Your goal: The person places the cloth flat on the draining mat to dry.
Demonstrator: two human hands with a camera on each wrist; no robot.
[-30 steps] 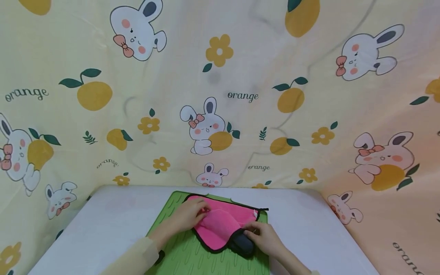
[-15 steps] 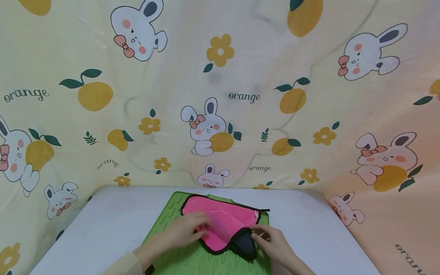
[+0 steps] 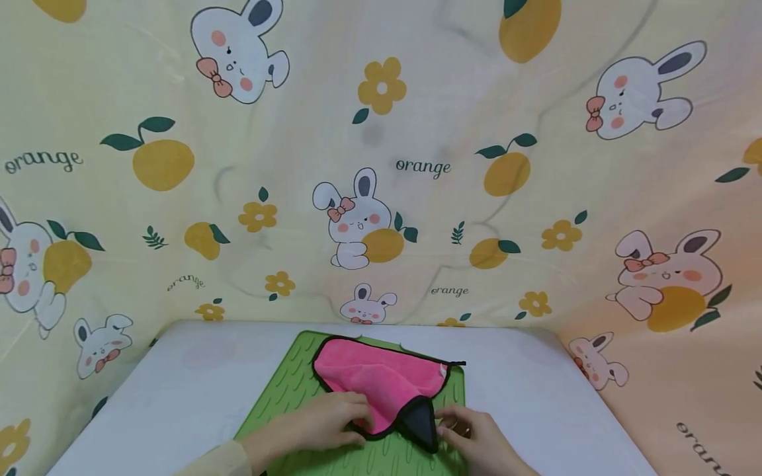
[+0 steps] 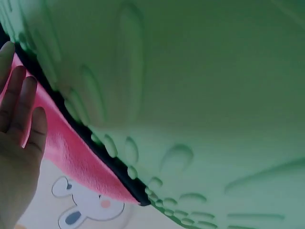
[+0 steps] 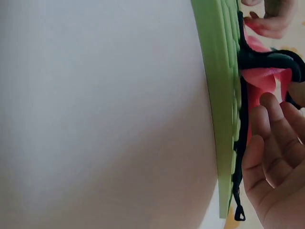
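here, pink cloth [image 3: 375, 377] lies on green matting [image 3: 280, 390] before bunny-print sheeting [image 3: 381, 145].

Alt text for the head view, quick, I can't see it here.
A pink, black-edged cloth lies on a green textured mat, with the left hand at the cloth's near edge and the right hand at a dark triangular flap. Behind the white table is a cream backdrop printed with rabbits and oranges.
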